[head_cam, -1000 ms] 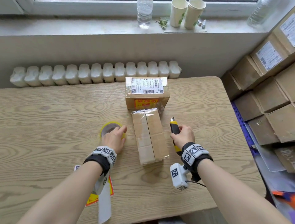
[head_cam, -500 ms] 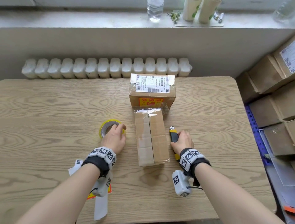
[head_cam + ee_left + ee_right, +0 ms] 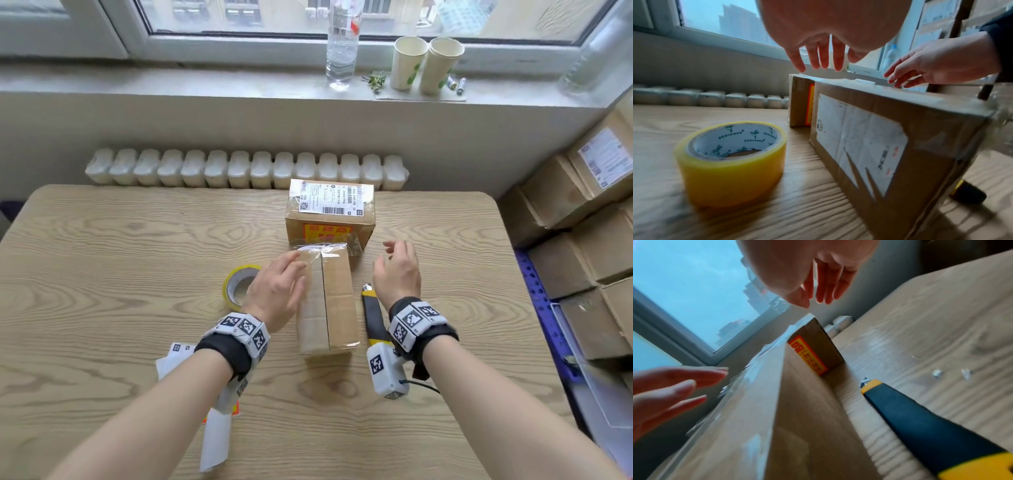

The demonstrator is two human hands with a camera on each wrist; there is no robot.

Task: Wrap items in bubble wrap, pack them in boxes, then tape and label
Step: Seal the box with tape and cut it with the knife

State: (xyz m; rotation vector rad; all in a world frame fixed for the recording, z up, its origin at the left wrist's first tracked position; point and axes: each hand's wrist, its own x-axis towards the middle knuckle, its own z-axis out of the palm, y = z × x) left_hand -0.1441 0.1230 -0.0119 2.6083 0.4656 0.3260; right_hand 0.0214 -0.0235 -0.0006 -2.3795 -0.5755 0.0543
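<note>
Both hands lifted off tape roll (image 3: 239,286), knife (image 3: 375,318); open above box (image 3: 327,301).

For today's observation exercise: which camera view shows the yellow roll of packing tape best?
The left wrist view: the yellow roll of packing tape fills the foreground, its printed core readable. The head view shows it small, partly behind the left hand. The right wrist view does not show it.

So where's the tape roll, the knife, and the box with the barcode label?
tape roll (image 3: 731,164): left wrist view, yellow outer side.
knife (image 3: 374,317): head view, dark handle.
labelled box (image 3: 330,199): head view, white shipping label on top.
</note>
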